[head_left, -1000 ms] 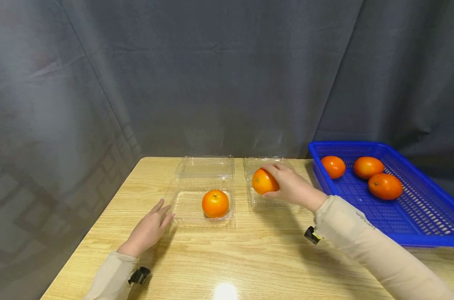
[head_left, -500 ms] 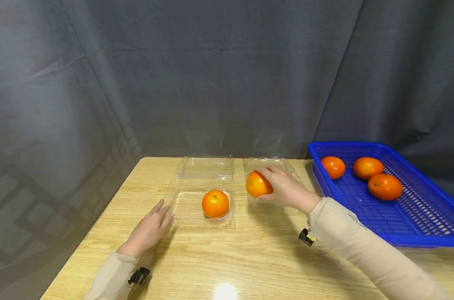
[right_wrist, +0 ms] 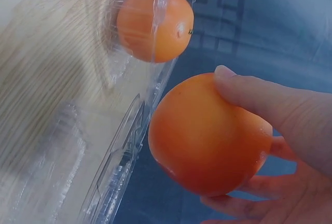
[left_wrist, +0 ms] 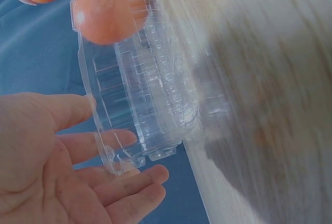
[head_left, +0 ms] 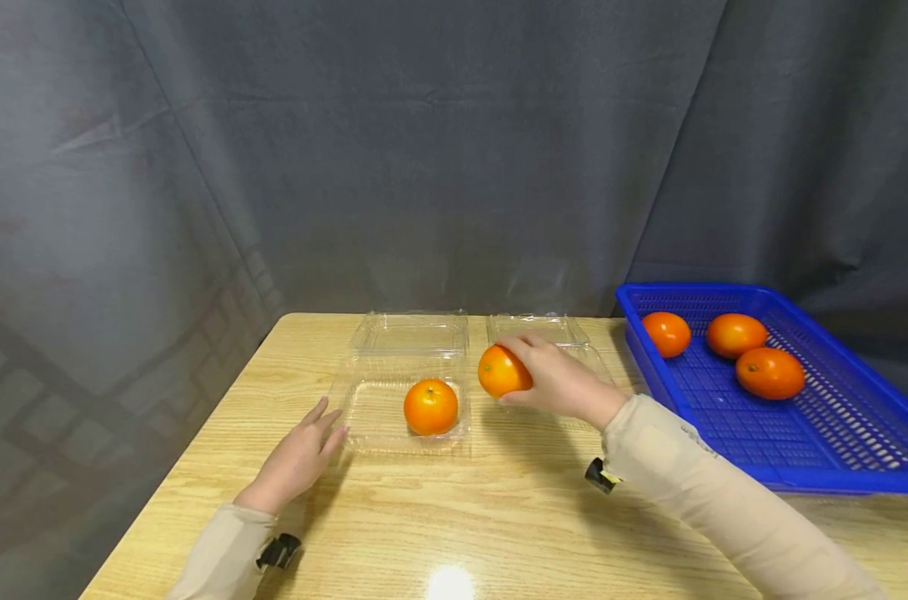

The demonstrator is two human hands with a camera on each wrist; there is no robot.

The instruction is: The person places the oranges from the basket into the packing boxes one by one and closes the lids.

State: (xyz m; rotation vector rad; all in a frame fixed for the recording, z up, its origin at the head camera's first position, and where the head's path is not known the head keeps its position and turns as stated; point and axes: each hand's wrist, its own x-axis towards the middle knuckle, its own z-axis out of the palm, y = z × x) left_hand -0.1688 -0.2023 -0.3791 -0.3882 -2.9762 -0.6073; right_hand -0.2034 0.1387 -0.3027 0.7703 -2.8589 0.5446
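Note:
My right hand (head_left: 557,379) grips an orange (head_left: 504,372) with thumb and fingers around its right side. The held orange is above the table, by the left edge of the right clear plastic clamshell box (head_left: 592,362). A second orange (head_left: 430,407) sits in the right part of the left clear clamshell box (head_left: 374,417), whose lid (head_left: 412,332) is folded back. My left hand (head_left: 294,462) lies at that box's left edge, fingers spread. In the left wrist view, the thumb touches the rim and a finger shows through the plastic (left_wrist: 111,105).
A blue plastic basket (head_left: 694,417) stands on the right side of the wooden table (head_left: 423,517). In it lie three reddish-orange fruits (head_left: 770,373), two of them looking oval. A grey curtain (head_left: 438,167) hangs behind the table and along its left side.
My right hand has moved left with the orange, from over the right box to near the gap between the two boxes. The left hand has stayed in place.

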